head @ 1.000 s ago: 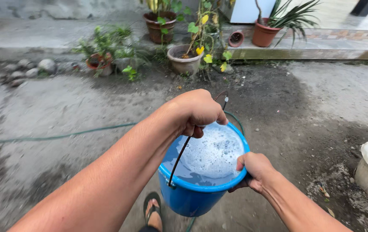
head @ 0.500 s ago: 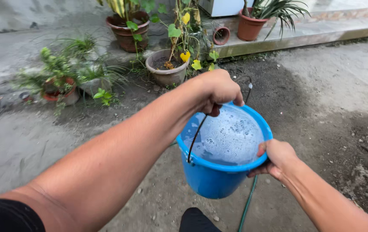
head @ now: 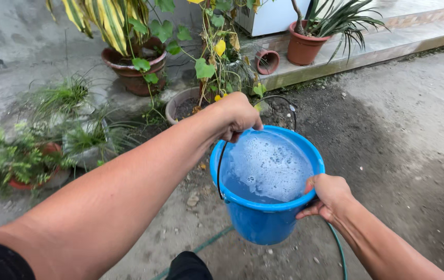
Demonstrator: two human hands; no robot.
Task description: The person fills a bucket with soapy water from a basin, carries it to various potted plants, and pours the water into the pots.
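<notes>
A blue plastic bucket point(head: 258, 220) hangs in the air in front of me, filled with foamy, soapy water point(head: 268, 163). My left hand point(head: 238, 116) is closed around its thin black wire handle point(head: 279, 99) above the bucket's far rim. My right hand point(head: 328, 196) grips the near right rim, thumb over the edge and fingers under it. The bucket sits roughly level above the dirt ground, close to a cluster of potted plants.
Potted plants stand ahead: a grey pot point(head: 180, 106) just beyond the bucket, a brown pot with striped leaves point(head: 134, 72), a terracotta pot point(head: 302, 49) on a concrete step point(head: 388, 46), low green plants point(head: 22, 166) at left. A green hose point(head: 338, 249) lies on the ground.
I have walked nearer to the plants with the bucket; the pots now loom larger and closer. Both hands keep the same grip on handle and rim.
</notes>
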